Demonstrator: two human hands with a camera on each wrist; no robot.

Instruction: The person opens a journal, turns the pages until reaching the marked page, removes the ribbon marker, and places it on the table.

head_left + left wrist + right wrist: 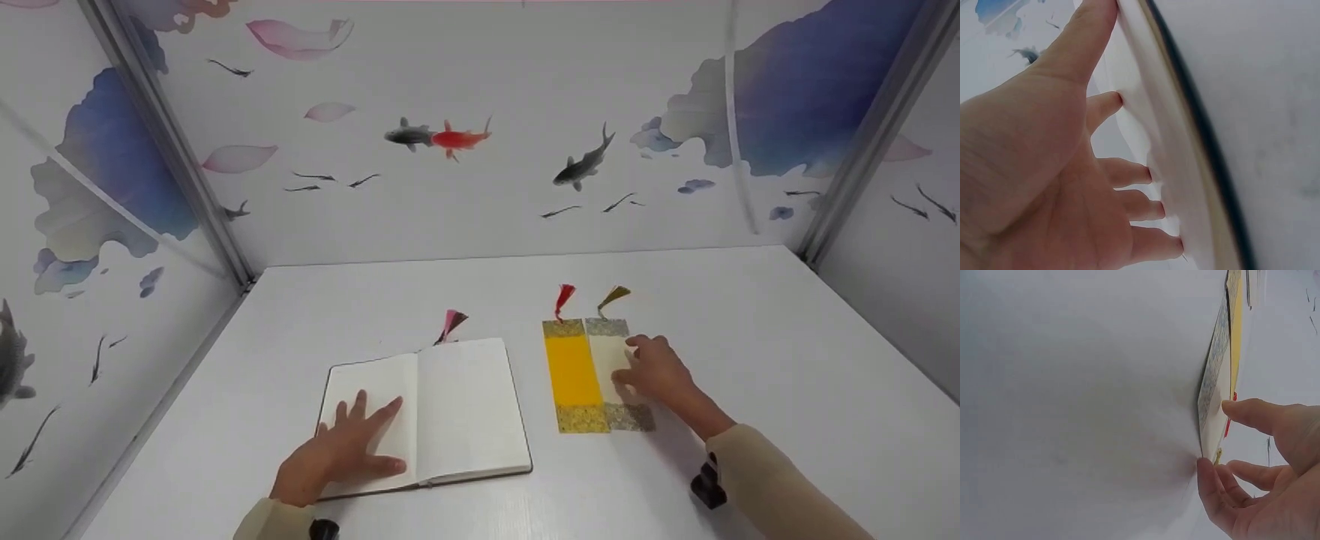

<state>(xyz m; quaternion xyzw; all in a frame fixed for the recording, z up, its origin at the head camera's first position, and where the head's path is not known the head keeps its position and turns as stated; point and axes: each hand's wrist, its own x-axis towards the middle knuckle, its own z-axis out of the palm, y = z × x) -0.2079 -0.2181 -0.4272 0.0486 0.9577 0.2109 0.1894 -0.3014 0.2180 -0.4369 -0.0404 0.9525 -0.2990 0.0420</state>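
An open notebook [469, 412] with blank pages lies on the white table. My left hand [345, 454] rests spread on its left page, fingertips pressing the paper. To the right lie two bookmarks side by side: a yellow bookmark [574, 371] with gold patterned ends and a red tassel [565, 298], and a cream bookmark [609, 352] with grey patterned ends and an olive tassel [615, 298]. My right hand [660, 371] is over the cream bookmark's right side. In the right wrist view its thumb [1247, 413] touches the bookmark's face, while bent fingertips [1204, 467] meet its edge.
A pink and dark tassel [451, 324] sticks out past the notebook's top edge. White panels [480, 202] printed with fish and petals stand behind the table [337, 307] and at both sides, joined by metal posts [176, 150].
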